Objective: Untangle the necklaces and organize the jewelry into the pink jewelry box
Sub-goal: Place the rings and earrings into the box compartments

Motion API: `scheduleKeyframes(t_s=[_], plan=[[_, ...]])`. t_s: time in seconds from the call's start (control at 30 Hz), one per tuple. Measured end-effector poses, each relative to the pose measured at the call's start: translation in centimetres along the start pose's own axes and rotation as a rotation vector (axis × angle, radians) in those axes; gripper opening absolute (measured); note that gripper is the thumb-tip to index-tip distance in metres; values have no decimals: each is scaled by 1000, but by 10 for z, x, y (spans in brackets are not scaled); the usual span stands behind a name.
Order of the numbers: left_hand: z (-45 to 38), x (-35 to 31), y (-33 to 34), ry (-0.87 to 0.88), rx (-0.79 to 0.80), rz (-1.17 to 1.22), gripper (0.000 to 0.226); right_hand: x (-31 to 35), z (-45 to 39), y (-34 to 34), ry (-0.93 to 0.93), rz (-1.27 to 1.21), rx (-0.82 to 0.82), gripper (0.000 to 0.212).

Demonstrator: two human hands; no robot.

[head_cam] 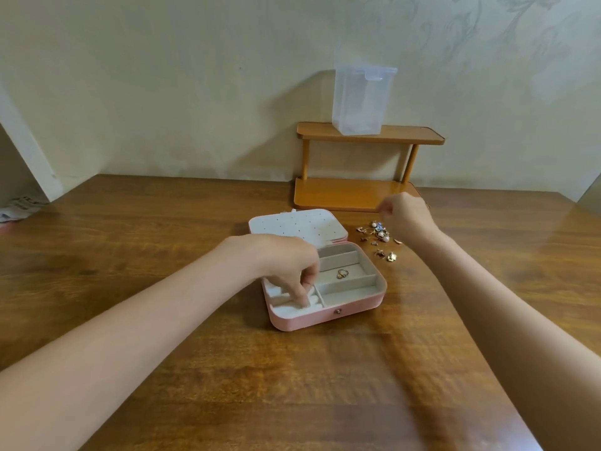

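The pink jewelry box (pixel 351 312) lies open on the wooden table, its dotted white lid (pixel 292 224) folded back. Gold rings (pixel 342 273) lie in a middle compartment on the right side. My left hand (pixel 292 268) reaches into the box's left part, fingertips down among the white ring rolls (pixel 286 307); whether it holds anything is hidden. My right hand (pixel 405 214) hovers above a small pile of loose jewelry (pixel 380 234) right of the box, fingers curled and pinched together; what they pinch is too small to make out.
A two-tier wooden shelf (pixel 357 193) stands against the wall behind the jewelry, with a clear plastic container (pixel 361 102) on its top tier. A few separate gold pieces (pixel 388 255) lie nearer the box. The table (pixel 162 255) stretches wide left and toward me.
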State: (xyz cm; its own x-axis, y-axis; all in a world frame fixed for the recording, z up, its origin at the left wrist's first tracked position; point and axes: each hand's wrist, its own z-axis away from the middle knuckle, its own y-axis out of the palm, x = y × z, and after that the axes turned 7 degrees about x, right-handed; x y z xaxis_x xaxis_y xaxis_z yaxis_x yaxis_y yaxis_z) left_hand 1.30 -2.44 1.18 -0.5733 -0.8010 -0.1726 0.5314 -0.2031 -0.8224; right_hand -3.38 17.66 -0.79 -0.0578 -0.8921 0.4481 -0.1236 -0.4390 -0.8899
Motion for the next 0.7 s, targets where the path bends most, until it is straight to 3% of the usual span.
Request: scheduleKeyframes(t_s=[0.13,0.27,0.47,0.57,0.7], plan=[[4,7,-4,29,-59,79,7,-17,-30,20,-36,206,307,39],[-3,10,-4,46,-280,117,7,-26,-41,31,13,242,413,46],[-26,3,-3,87,-419,137,12,-38,-29,17,-273,202,295,20],[-36,-1,-2,103,-441,158,13,-47,-20,4,-271,80,360,13],[-42,-6,1,119,-488,200,12,-56,-14,-11,-251,-6,396,21]])
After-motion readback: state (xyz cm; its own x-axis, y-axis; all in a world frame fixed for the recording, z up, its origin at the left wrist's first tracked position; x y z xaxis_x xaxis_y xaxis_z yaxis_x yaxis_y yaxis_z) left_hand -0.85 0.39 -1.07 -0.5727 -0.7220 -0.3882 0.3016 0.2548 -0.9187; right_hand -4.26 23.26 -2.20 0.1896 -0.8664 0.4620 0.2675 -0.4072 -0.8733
